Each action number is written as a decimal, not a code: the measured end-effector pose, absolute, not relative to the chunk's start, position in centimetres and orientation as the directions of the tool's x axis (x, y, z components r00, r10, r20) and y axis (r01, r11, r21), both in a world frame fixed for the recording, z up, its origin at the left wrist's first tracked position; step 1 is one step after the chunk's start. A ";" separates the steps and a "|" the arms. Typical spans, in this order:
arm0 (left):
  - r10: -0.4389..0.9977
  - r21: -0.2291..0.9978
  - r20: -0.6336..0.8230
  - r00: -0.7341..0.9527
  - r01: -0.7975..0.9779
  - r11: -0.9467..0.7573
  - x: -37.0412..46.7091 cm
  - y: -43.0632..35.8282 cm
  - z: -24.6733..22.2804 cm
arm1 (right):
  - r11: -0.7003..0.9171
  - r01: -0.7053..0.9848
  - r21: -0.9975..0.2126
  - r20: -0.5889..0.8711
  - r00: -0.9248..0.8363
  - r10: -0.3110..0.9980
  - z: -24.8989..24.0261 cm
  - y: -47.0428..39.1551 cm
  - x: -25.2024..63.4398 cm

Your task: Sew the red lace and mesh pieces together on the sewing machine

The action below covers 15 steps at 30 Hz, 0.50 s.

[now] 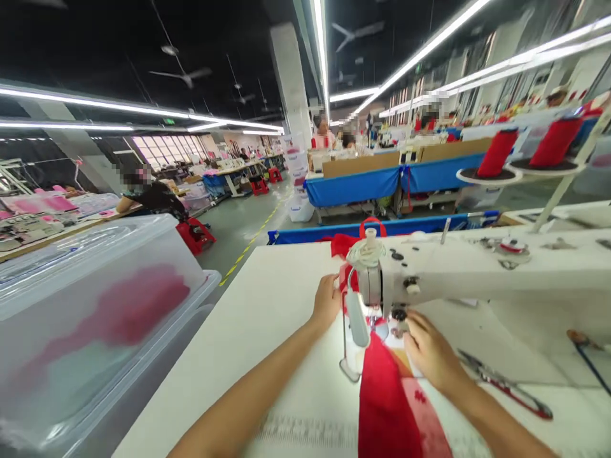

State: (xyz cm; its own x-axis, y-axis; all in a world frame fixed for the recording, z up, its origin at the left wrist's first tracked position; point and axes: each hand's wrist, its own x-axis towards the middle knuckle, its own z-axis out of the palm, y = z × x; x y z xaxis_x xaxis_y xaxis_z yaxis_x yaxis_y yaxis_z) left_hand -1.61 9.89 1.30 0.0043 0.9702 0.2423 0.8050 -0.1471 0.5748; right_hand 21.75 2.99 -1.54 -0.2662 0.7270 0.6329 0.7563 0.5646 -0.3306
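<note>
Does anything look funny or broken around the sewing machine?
No, nothing stands out. The red cloth runs up to the sewing machine, and the red spools sit on their holders.

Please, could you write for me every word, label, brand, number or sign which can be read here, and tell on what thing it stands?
No text can be read with certainty.
White metal sewing machine: no readable brand or number.
Pale ruler-like strip on the white tabletop: marks visible, numbers too blurred.
Small green hanging sign: too small.
Stacked clear plastic bins: blue marks, too small.
</note>
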 end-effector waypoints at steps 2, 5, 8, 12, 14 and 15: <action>0.975 0.607 0.221 0.032 0.777 -0.163 -1.7 5.5 0.7 | 0.522 0.759 -0.388 0.580 -0.239 0.779 -1.7 2.8 22.1; 0.975 0.628 0.174 0.137 0.747 -0.217 -1.7 -1.3 0.9 | 0.476 0.764 -0.435 0.493 -0.240 0.836 -1.7 2.2 22.7; 0.965 0.560 0.134 0.227 0.786 -0.263 -1.6 -6.3 1.4 | 0.450 0.777 -0.440 0.426 -0.261 0.867 -0.7 1.0 23.4; 0.970 0.454 0.100 0.222 0.857 -0.243 -0.9 -9.2 1.4 | 0.436 0.802 -0.409 0.269 -0.350 0.897 0.8 -1.3 23.9; 0.970 0.469 0.098 0.223 0.849 -0.242 -0.3 -9.8 1.3 | 0.418 0.813 -0.406 0.186 -0.374 0.908 1.2 -2.6 23.8; 0.970 0.497 0.096 0.221 0.834 -0.240 0.1 -9.9 1.4 | 0.405 0.814 -0.416 0.175 -0.366 0.914 1.3 -3.2 23.6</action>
